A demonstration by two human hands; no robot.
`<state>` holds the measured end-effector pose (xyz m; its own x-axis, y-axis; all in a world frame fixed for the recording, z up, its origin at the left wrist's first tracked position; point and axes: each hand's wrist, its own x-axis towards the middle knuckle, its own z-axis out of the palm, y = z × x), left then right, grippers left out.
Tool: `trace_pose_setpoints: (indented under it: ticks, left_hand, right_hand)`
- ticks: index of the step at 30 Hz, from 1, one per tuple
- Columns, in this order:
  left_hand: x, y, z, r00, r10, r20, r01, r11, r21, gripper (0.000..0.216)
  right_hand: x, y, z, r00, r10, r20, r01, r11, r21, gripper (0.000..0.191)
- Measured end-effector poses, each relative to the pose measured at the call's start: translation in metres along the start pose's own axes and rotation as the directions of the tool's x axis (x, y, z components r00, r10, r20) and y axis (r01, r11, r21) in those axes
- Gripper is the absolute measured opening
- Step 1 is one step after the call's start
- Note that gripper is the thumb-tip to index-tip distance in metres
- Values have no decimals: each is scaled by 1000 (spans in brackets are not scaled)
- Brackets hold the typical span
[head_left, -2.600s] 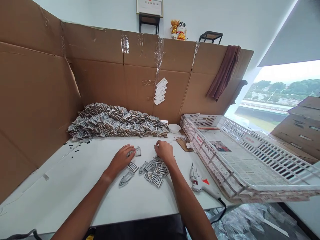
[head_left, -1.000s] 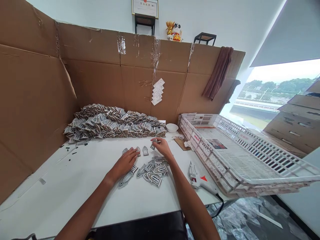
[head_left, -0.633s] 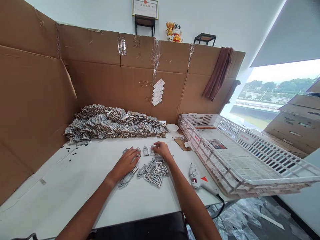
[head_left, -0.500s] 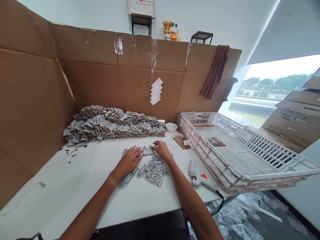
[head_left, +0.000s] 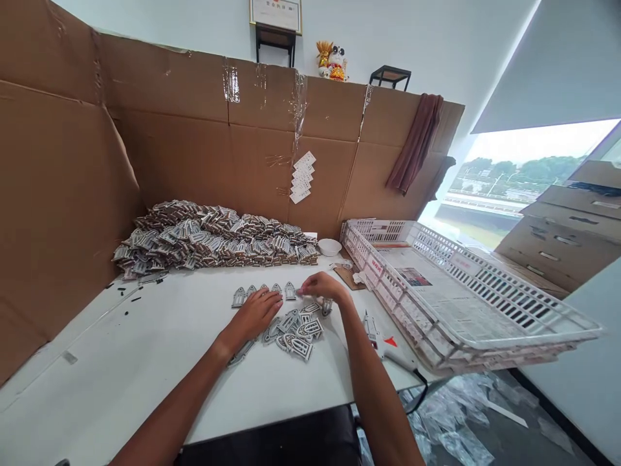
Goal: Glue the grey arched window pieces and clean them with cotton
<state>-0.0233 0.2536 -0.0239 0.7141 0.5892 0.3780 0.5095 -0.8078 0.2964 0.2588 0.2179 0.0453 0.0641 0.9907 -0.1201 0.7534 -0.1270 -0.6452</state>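
Observation:
Small grey arched window-shaped pieces (head_left: 290,291) stand in a short row on the white table. My left hand (head_left: 255,312) lies palm down with fingers stretched out, their tips over the middle of the row. Just right of the row's last piece is my right hand (head_left: 323,287), thumb and fingers pinched together; what they hold, if anything, is hidden. Below both hands lies a loose heap of similar pieces (head_left: 298,333). One piece (head_left: 326,306) sits under my right wrist, and another is partly covered by my left hand.
A large pile of these pieces (head_left: 208,239) lines the back cardboard wall (head_left: 194,142). To the right are a white bowl (head_left: 330,247), a white plastic crate (head_left: 436,323) lined with newspaper, and a glue gun (head_left: 398,358) with its cord. Black scraps (head_left: 136,299) lie at left.
My right hand has shifted slightly right, uncovering the row's right end. My left hand has drawn back a little, so more of the row shows. The camera view has tilted slightly.

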Motion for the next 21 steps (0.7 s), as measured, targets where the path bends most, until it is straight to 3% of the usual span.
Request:
trace_pose_setpoints:
  ticks: [5, 9, 15, 18, 21]
  left_hand:
    - [0, -1, 1, 1000, 17, -8, -18, 1000, -2, 46]
    - [0, 1, -1, 999, 31, -7, -31, 1000, 7, 45]
    - [2, 7, -3, 1000, 27, -8, -27, 1000, 16, 46]
    - [1, 11, -8, 1000, 26, -14, -26, 1000, 3, 44]
    - [1, 17, -15, 999, 28, -35, -29, 999, -22, 44]
  right_hand:
    - [12, 3, 15, 971, 79, -227, -85, 996, -17, 28]
    - [16, 0, 32, 954, 132, -269, -156, 985, -71, 28]
    - [9, -11, 36, 958, 142, -247, -183, 972, -150, 32]
    - [2, -13, 18, 979, 97, -180, -133, 971, -199, 35]
    - [-12, -10, -5, 999, 33, -25, -38, 964, -265, 28]
